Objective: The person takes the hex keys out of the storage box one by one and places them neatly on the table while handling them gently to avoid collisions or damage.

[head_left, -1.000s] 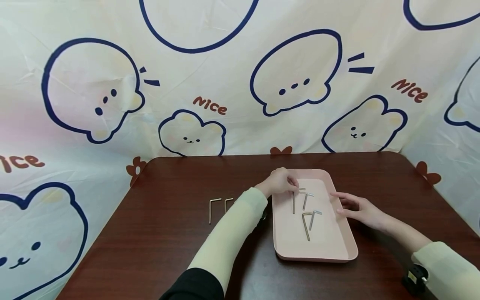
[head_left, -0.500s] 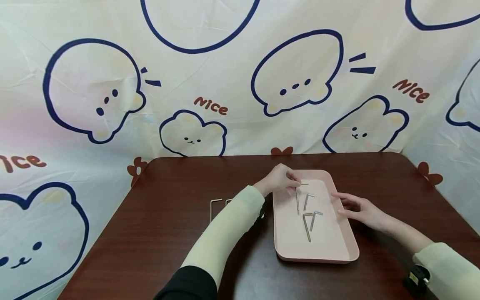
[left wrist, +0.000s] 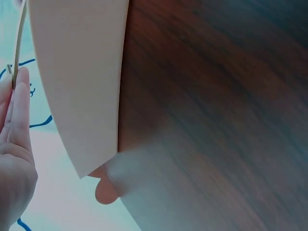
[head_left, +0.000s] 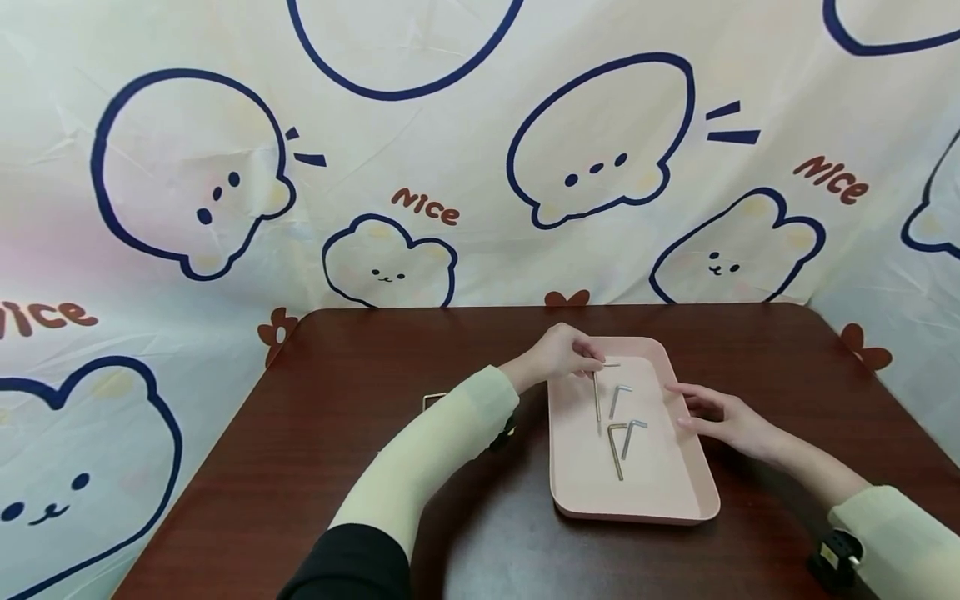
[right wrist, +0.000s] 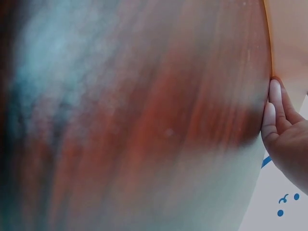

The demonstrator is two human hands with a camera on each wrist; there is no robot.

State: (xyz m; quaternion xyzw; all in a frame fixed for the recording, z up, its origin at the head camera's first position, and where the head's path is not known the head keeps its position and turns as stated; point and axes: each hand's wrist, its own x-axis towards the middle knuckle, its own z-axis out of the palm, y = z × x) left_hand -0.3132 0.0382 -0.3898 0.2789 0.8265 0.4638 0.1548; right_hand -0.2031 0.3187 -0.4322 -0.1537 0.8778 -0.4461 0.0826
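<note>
The left hand (head_left: 558,358) pinches an L-shaped key (head_left: 597,397) near its bend, apparently leaving the shank free over the tray (head_left: 675,493); the right hand (head_left: 723,421), fingers relaxed, touches it, presumably for steadiness. Three other keys (head_left: 615,454) lie between.

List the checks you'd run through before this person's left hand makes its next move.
1. Grip on the held rod: ok; the left hand pinches it.
2. Tray steadied: ok; the right hand touches its right side.
3. Tray flat on the table: ok.
4. Held rod touching the tray's floor: cannot tell; contact at its lower end is unclear.
5. Gold rod apart from the neighbouring silver rod: cannot tell; their bends lie too close together.
6. View of the rod outside the tray: not ok; the left sleeve hides most of it.
</note>
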